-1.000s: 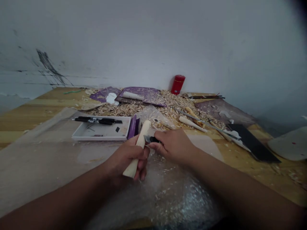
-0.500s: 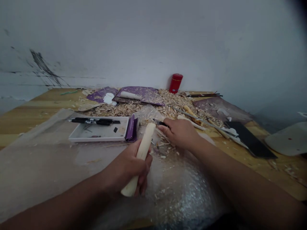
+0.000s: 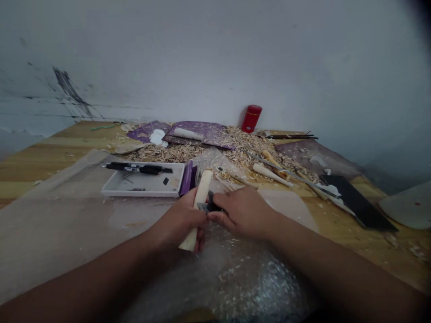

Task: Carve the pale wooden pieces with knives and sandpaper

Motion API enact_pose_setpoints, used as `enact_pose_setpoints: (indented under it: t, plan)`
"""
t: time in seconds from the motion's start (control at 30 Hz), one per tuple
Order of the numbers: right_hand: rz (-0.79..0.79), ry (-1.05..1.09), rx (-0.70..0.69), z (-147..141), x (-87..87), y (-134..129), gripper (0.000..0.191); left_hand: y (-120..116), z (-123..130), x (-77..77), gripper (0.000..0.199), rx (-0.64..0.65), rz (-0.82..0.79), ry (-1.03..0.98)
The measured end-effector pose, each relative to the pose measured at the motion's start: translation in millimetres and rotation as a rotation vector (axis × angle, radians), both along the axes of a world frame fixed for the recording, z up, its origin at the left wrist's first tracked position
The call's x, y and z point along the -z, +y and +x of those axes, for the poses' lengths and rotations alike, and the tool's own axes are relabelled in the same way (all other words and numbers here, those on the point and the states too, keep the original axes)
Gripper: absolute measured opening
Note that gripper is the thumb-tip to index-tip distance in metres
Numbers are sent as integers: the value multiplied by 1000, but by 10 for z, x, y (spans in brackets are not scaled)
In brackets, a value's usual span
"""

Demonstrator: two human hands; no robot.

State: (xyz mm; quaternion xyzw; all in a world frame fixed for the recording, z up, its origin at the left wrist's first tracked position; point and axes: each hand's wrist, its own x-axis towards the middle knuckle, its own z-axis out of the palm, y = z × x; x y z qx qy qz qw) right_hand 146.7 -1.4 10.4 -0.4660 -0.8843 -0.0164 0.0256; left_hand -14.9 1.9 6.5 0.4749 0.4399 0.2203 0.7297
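Here we are at the bench, and our left hand (image 3: 183,220) is closed tight around a pale wooden billet (image 3: 202,188), which stands tilted over the bubble wrap (image 3: 256,280) near the bench's front edge. Our right hand (image 3: 244,213) is curled shut around the black handle of a small carving knife (image 3: 212,206), and its short blade sits right at the billet, just above our left hand. Beyond them, toward the back edge, we see a white tray (image 3: 141,192) holding black-handled tools, a drift of wood shavings (image 3: 242,143) and a red canister (image 3: 251,119) against the wall, while a black slab (image 3: 357,202) lies near the right edge.
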Motion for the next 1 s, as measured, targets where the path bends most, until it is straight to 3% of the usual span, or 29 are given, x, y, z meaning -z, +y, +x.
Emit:
enact_pose_setpoints:
  t: [0.17, 0.27, 0.37, 0.47, 0.53, 0.8, 1.0]
  plan:
    - [3, 0, 20, -10, -9, -2, 54, 54, -7, 48, 42, 60, 55, 14]
    - [25, -14, 69, 17, -7, 52, 56, 21, 6, 36, 41, 28, 65, -12]
    - [67, -17, 209, 167, 1, 204, 56, -83, 39, -20, 36, 23, 12, -23]
    - [150, -15, 461, 387, -6, 367, 58, -161, 56, -56, 37, 112, -34, 5]
    - [201, 22, 503, 466, -22, 400, 58, -152, 47, -51, 36, 86, -16, 32]
    - [44, 26, 152, 76, -10, 93, 53, 13, -19, 4, 34, 12, 49, -77]
    - [7, -12, 64, 32, 22, 69, 53, -16, 1, -11, 37, -8, 21, -50]
